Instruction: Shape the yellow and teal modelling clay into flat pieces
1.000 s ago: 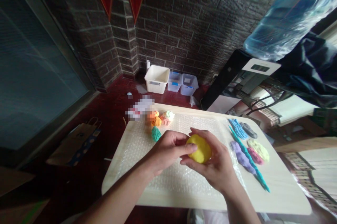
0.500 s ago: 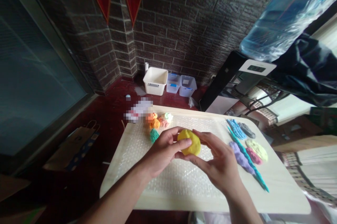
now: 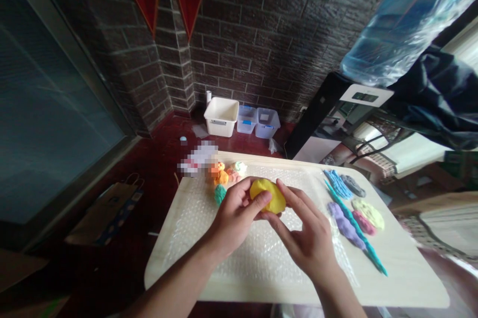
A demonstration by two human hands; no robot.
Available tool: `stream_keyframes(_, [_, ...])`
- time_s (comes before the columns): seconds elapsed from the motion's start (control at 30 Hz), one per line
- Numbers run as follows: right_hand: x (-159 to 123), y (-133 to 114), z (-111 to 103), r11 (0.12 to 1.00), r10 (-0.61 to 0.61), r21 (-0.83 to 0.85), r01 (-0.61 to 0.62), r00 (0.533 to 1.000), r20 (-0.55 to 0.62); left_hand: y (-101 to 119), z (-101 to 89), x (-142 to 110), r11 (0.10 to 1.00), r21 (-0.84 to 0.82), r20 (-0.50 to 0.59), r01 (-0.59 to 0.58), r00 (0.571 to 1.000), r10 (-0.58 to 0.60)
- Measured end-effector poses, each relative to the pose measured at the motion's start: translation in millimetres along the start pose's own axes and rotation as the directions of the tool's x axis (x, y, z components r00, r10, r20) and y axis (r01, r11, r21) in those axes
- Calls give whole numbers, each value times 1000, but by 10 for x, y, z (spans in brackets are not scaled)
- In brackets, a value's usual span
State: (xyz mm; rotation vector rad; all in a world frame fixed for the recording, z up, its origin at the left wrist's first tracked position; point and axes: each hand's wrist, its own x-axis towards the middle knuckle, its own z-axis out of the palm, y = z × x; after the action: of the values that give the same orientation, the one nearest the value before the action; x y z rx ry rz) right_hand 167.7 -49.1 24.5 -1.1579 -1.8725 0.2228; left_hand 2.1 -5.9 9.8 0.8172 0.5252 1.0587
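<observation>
A flattened lump of yellow modelling clay is held above the table between both hands. My left hand grips its left side, the thumb pressed on the upper face and the fingers beneath. My right hand pinches the right edge, with a fingertip at the top and the thumb at the bottom. Below the hands lies a sheet of bubble wrap. Just beyond my left hand sit a dark green clay lump, an orange lump, a salmon-pink piece and a whitish piece.
On the right of the pale table lie a long teal clay roll, purple clay, blue strips, grey clay, pink clay and pale yellow clay. Plastic bins and a water dispenser stand behind.
The yellow clay has been tilted and now looks wider and less round. My right hand's fingers have shifted along its edge. The view has moved slightly.
</observation>
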Motion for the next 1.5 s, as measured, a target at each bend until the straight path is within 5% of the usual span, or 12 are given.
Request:
stream_keyframes(0.67, [-45, -9, -14, 960, 75, 267, -77, 997, 18, 41, 66, -22, 997, 64, 33, -31, 999, 29])
stream_keyframes(1.5, [6, -35, -157, 974, 54, 215, -73, 994, 95, 53, -31, -11, 985, 170, 202, 20, 978, -55])
